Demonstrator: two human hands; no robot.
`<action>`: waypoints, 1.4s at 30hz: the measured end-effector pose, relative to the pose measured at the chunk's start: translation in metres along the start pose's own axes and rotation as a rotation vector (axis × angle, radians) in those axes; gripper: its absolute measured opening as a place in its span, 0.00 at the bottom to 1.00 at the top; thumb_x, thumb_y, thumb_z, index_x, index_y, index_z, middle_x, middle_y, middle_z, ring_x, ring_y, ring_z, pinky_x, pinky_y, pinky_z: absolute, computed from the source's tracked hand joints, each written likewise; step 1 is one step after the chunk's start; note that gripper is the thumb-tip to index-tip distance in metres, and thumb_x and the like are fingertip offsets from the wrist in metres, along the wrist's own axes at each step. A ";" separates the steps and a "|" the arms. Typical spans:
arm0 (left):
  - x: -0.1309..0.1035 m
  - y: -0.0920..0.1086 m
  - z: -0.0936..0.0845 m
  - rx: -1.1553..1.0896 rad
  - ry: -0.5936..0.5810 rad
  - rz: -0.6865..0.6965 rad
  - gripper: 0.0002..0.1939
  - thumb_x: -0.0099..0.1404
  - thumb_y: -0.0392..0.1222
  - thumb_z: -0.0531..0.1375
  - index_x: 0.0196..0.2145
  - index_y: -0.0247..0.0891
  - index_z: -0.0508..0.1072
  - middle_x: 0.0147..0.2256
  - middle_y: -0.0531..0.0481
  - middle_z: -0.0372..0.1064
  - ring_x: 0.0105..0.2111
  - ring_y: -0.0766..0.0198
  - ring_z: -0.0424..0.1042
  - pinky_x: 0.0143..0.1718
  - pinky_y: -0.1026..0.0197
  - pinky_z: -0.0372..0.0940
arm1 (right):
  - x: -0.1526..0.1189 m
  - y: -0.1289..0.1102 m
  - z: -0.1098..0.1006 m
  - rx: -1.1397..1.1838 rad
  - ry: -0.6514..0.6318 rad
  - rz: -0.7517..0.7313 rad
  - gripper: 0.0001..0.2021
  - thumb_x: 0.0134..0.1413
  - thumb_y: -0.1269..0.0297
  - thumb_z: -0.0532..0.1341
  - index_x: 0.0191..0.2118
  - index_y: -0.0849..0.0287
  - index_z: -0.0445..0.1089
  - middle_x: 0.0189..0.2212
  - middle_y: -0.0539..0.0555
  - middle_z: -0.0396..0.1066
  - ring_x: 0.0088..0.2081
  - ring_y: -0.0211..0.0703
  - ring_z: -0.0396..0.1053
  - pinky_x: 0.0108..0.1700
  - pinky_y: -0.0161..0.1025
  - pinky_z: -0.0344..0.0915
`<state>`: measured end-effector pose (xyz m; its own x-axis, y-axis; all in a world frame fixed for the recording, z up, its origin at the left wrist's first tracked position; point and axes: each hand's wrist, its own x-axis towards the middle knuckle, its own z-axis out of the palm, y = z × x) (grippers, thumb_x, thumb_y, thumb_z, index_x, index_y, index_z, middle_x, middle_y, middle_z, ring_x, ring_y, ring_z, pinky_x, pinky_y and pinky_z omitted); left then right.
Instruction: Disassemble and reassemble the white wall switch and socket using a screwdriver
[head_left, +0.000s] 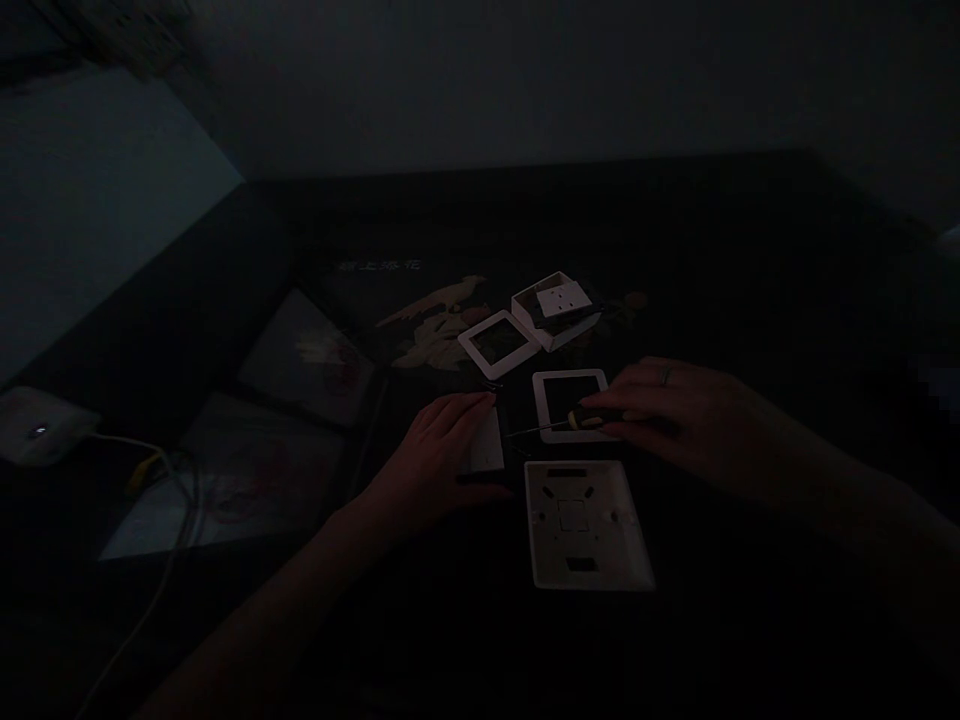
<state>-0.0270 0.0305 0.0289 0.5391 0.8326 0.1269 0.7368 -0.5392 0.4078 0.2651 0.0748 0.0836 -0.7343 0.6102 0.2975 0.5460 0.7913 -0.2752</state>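
Nearest: white backplate [589, 525], flat on dark table [750, 250]. Left hand [439, 455] closed on small white part [486, 445], pinning it down. Right hand [679, 410] wrapped round screwdriver [559, 423], tip toward part. Very dim; tip could slip and jab fingers. Far: open box [556, 310] holding white insert; two frames [499, 343] loose

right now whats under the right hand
The right hand covers a screwdriver lying across a white frame. The handle's far end and the frame's right edge are hidden beneath it.
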 end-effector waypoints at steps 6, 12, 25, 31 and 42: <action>0.002 -0.001 -0.001 -0.033 0.036 -0.001 0.36 0.64 0.47 0.67 0.64 0.36 0.58 0.61 0.34 0.62 0.61 0.45 0.63 0.59 0.37 0.64 | 0.011 -0.006 -0.011 -0.146 0.021 -0.126 0.13 0.65 0.72 0.54 0.44 0.62 0.77 0.37 0.58 0.77 0.37 0.48 0.75 0.36 0.42 0.71; 0.001 -0.002 0.002 -0.071 0.100 0.015 0.34 0.63 0.45 0.67 0.62 0.34 0.61 0.58 0.34 0.65 0.58 0.45 0.66 0.56 0.38 0.67 | 0.008 -0.007 -0.007 -0.212 0.047 -0.157 0.13 0.66 0.72 0.54 0.45 0.65 0.77 0.37 0.60 0.77 0.37 0.50 0.73 0.33 0.43 0.71; 0.000 -0.003 0.004 -0.064 0.127 0.022 0.36 0.61 0.45 0.69 0.61 0.31 0.60 0.57 0.33 0.66 0.57 0.45 0.66 0.57 0.40 0.67 | -0.017 0.008 0.034 0.262 0.065 0.275 0.11 0.63 0.65 0.60 0.45 0.59 0.78 0.40 0.58 0.77 0.39 0.45 0.77 0.38 0.40 0.75; 0.001 -0.002 0.005 -0.049 0.109 0.020 0.36 0.61 0.47 0.69 0.61 0.31 0.60 0.57 0.32 0.65 0.57 0.44 0.66 0.57 0.40 0.67 | -0.013 0.007 0.032 0.427 -0.039 0.474 0.10 0.60 0.62 0.62 0.43 0.54 0.79 0.40 0.56 0.79 0.39 0.46 0.78 0.39 0.41 0.76; 0.002 -0.004 0.006 -0.096 0.126 0.041 0.35 0.60 0.42 0.69 0.60 0.36 0.59 0.57 0.35 0.65 0.57 0.46 0.65 0.56 0.40 0.67 | -0.013 -0.010 0.018 0.133 0.117 0.200 0.11 0.65 0.68 0.58 0.45 0.60 0.78 0.38 0.58 0.78 0.38 0.45 0.77 0.38 0.41 0.75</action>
<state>-0.0266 0.0332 0.0225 0.5079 0.8229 0.2546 0.6699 -0.5632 0.4838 0.2621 0.0586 0.0656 -0.5612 0.7607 0.3261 0.6123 0.6467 -0.4549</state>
